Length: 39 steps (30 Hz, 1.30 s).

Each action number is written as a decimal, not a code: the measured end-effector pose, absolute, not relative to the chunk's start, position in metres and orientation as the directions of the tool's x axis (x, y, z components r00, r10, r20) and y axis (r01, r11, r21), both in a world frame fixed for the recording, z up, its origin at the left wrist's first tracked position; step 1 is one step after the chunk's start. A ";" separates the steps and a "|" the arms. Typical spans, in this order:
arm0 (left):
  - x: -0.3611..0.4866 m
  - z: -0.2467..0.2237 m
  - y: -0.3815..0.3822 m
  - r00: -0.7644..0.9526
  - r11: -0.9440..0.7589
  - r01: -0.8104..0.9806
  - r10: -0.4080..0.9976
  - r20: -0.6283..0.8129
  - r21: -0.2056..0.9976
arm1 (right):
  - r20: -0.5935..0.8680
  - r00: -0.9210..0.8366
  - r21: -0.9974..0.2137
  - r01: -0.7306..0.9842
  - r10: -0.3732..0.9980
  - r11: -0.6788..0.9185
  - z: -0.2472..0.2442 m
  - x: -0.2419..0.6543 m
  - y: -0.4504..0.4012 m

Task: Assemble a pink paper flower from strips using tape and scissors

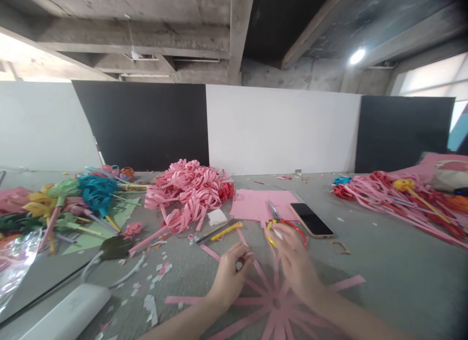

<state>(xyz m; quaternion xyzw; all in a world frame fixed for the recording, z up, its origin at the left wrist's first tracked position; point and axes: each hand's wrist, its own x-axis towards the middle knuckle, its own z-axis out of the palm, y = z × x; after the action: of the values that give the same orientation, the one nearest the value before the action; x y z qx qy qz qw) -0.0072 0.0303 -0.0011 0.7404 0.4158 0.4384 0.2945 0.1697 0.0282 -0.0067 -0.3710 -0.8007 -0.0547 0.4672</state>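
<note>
Long pink paper strips (277, 286) lie on the table, fanned out like a star around a small ring. Over the upper left strips, my left hand (232, 269) is closed, thumb and forefinger pressed together; what they pinch, if anything, is too small to make out. My right hand (294, 255) reaches over the upper right strips with its fingers bent around a small whitish thing (278, 234) that I cannot name. Just beyond those fingers lie scissors (273, 209) with silver blades and red and yellow handles, partly covered by the hand. The blades rest on pink paper sheets (248, 203).
A phone (310, 219) lies right of the sheets. A yellow-handled tool (226, 231) and a heap of curled pink strips (190, 194) are left of them. Colourful paper flowers (97, 191), a white power strip (69, 313) with cable and paper scraps spread left. More strips (380, 194) lie right.
</note>
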 end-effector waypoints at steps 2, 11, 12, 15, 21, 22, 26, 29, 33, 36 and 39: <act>-0.007 -0.001 0.030 0.275 -0.482 0.360 0.873 0.402 0.799 | 0.790 -0.284 -0.268 0.638 0.544 0.722 0.002 0.172 0.032; -0.006 -0.001 0.030 0.284 -0.480 0.319 0.871 0.400 0.818 | 0.617 -0.399 -0.424 0.559 0.679 0.713 0.010 0.170 0.059; -0.006 -0.001 0.031 0.298 -0.468 0.278 0.872 0.387 0.839 | 0.604 -0.441 -0.406 0.546 0.664 0.732 0.011 0.167 0.060; -0.008 -0.003 0.035 0.363 -0.389 0.049 0.865 0.346 0.920 | 0.597 -0.506 -0.367 0.517 0.622 0.773 0.013 0.154 0.059; -0.009 -0.004 0.039 0.370 -0.084 -0.485 0.882 0.291 0.870 | 0.596 -0.571 -0.331 0.467 0.565 0.820 -0.001 0.135 0.053; -0.009 -0.003 0.040 0.364 -0.056 -0.519 0.889 0.279 0.853 | 0.587 -0.584 -0.322 0.467 0.561 0.823 -0.005 0.135 0.053; -0.009 -0.002 0.041 0.335 -0.016 -0.545 0.912 0.235 0.838 | 0.598 -0.574 -0.303 0.484 0.559 0.821 -0.015 0.135 0.053; -0.009 -0.004 0.043 0.336 -0.009 -0.572 0.910 0.244 0.820 | 0.632 -0.525 -0.328 0.485 0.570 0.811 -0.018 0.133 0.053; -0.010 -0.007 0.044 0.367 0.011 -0.594 0.893 0.259 0.804 | 0.703 -0.379 -0.385 0.508 0.602 0.770 -0.016 0.132 0.053; -0.010 -0.007 0.043 0.386 0.023 -0.579 0.888 0.249 0.815 | 0.721 -0.370 -0.360 0.522 0.586 0.773 -0.016 0.134 0.053; -0.010 -0.007 0.042 0.393 0.018 -0.583 0.881 0.263 0.812 | 0.702 -0.443 -0.275 0.554 0.558 0.786 -0.017 0.137 0.051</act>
<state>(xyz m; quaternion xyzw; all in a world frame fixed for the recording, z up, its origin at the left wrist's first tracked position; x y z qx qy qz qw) -0.0099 0.0419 -0.0066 0.4624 0.1613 0.5267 0.6948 0.1374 0.0511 -0.0166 -0.3274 -0.8494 0.0022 0.4139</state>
